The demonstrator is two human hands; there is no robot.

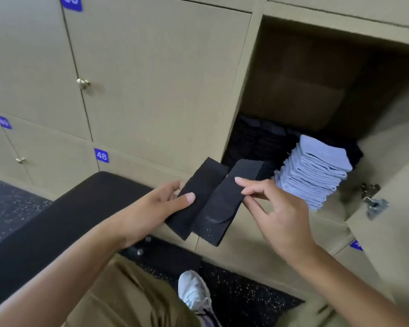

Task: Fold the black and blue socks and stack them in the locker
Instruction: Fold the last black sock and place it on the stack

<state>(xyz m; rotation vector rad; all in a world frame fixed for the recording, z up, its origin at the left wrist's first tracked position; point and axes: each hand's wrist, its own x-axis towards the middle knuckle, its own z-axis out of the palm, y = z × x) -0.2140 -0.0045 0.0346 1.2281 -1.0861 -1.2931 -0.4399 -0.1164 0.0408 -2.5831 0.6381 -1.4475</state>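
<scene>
Both hands hold black socks in front of the open locker. Left hand (168, 204) grips one black sock (196, 197), thumb pressed on its upper face and fingers curled beneath. Right hand (267, 204) pinches the edge of a second black sock (224, 204) between thumb and fingertips, its remaining fingers loosely spread. The two socks lie side by side, edges overlapping, judged to be a pair being aligned for folding. A dark padded bench (69, 223) sits just left of the hands.

Beyond them, the locker (246, 74) stands with its door (392, 185) swung out to the right. Inside, a tall stack of folded blue socks (316, 171) occupies the front right of the floor. A lower pile of black socks (253, 140) sits to its left and further back, judged to be the destination for this pair. Neighbouring lockers are closed.
</scene>
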